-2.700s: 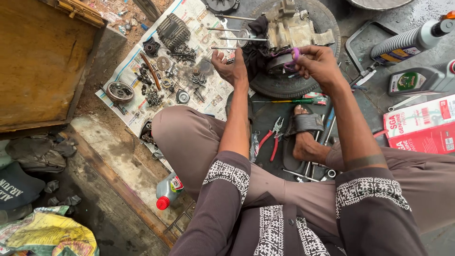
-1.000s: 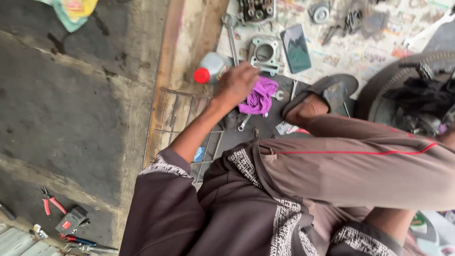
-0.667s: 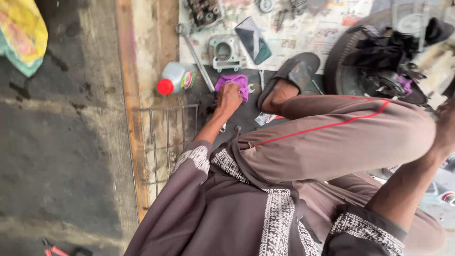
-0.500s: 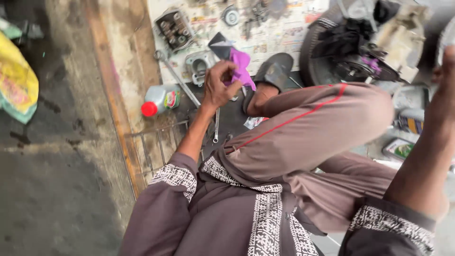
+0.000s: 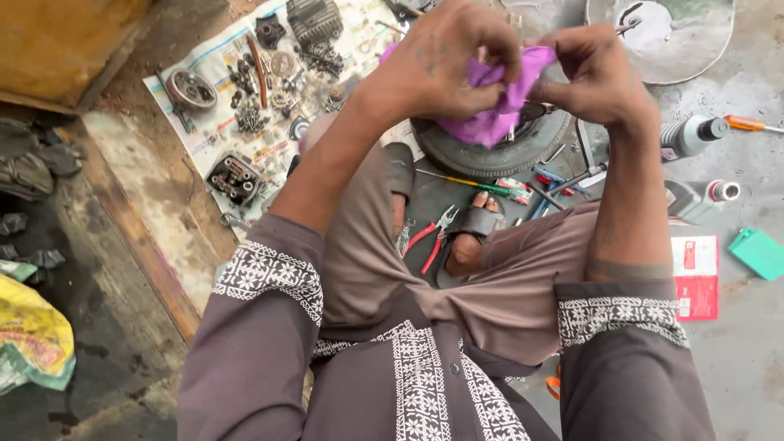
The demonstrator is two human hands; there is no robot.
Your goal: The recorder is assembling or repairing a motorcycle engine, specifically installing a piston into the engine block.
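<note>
Both hands, left hand [image 5: 437,69] and right hand [image 5: 596,77], are now closed on the purple cloth [image 5: 494,106], earlier gripped by the left alone; it is held crumpled above the tyre [image 5: 498,155].

A rough repair workshop, worked on the floor. Engine parts [image 5: 245,98] lie spread on a paper sheet [image 5: 204,135] over stained concrete. Red-handled pliers [image 5: 433,238], a screwdriver [image 5: 747,124] and a tyre [image 5: 490,151] lie around.

red-handled pliers [image 5: 433,239] lie just beside the sandalled foot [image 5: 474,237]. left of it, engine parts [image 5: 245,106] sit on a paper sheet [image 5: 214,143]. a red box [image 5: 695,276] lies to its right.
</note>
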